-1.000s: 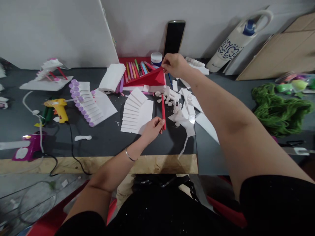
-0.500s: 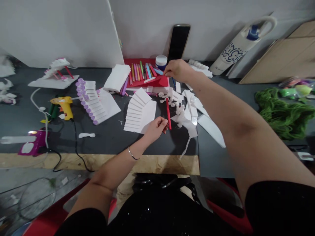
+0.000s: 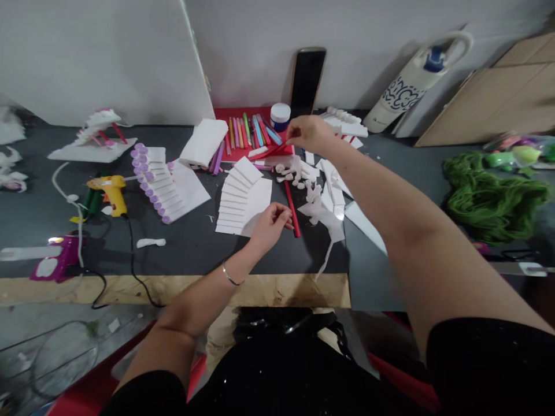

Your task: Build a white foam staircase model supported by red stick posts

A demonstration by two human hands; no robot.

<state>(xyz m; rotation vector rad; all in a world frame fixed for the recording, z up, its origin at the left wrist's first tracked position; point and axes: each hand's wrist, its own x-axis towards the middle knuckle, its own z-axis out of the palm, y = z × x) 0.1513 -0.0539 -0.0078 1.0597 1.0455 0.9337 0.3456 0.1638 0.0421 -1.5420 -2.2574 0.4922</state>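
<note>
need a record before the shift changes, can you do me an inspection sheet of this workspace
Surface: dark grey tabletop with a wooden front edge
Job's things: red stick lying on the tabletop; white stepped model left of it; coloured sticks grouped behind
Clutter: white scraps right of the red stick; green yarn farther right
Left hand: fingers curled beside the red stick; contact unclear
Right hand: fingertips pinching the red flap near the coloured sticks
Cables: black cable runs from the yellow glue gun across the wooden front edge
Surroundings: phone, bottle and cardboard along the back
</note>
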